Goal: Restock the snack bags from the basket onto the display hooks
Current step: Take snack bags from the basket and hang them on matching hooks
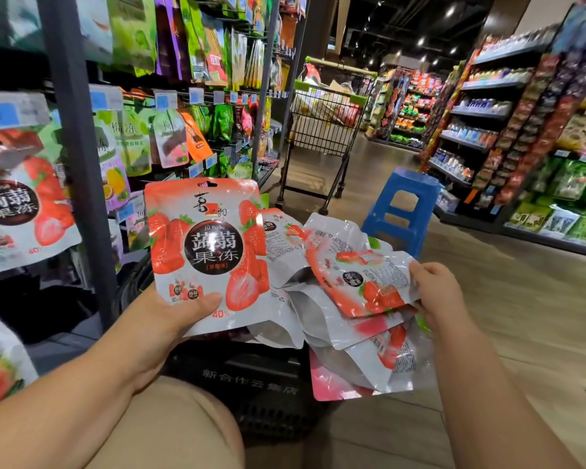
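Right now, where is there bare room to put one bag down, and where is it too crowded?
Bare floor lies right of the right hand, between the blue stool and the far shelves; the stool's top is bare too. The basket is heaped with snack bags, and the display hooks on the left hang full.

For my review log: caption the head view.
Left hand holds a snack bag; right hand grips more bags over the basket.

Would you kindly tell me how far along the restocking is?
Done: matching red-and-white strawberry jelly pouches already hang at left. In hand: the left hand holds a front-facing pouch, the right hand grips a fanned bunch above the black plastic basket. Left: all these need hanging.
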`<state>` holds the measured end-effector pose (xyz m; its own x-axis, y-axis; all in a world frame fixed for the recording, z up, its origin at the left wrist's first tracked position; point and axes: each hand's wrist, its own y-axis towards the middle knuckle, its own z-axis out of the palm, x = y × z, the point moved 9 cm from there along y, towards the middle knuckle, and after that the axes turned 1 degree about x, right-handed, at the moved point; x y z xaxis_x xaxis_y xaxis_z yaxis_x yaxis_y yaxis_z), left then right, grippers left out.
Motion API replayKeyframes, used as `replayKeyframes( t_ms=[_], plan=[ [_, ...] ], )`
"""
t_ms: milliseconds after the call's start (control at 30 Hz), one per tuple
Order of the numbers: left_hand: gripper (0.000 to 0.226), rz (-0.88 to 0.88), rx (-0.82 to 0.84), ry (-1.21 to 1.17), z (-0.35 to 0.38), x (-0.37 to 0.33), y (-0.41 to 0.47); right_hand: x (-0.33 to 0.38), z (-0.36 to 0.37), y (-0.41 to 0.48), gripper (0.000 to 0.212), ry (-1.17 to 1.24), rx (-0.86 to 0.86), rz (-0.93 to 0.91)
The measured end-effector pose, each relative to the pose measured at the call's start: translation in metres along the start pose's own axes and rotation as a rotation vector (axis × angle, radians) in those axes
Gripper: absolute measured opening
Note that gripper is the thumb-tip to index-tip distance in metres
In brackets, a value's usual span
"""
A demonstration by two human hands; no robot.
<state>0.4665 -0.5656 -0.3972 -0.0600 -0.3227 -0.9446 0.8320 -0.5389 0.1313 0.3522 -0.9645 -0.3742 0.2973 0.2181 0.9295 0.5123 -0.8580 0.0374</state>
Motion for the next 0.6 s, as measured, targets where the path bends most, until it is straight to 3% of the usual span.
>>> replayKeyframes(
  t_ms=[167,333,533,600],
  plan=[
    [0.087,-0.009,-0.004,0.012,0.001,0.001,0.001,-0.002,-0.002,0.007,0.034,0.16,-0.046,0.023],
    [0.094,-0.003,-0.033,0.019,0.001,0.001,0.001,0.017,0.026,-0.009,0.022,0.206,-0.023,0.041],
    [0.087,-0.008,-0.046,0.028,0.0,0.003,0.001,0.022,0.061,-0.027,0.032,0.009,0.113,0.007],
    [0.077,-0.01,-0.057,0.027,-0.002,0.003,0.0,0.032,0.066,-0.04,0.054,-0.124,0.204,-0.1]
  ],
)
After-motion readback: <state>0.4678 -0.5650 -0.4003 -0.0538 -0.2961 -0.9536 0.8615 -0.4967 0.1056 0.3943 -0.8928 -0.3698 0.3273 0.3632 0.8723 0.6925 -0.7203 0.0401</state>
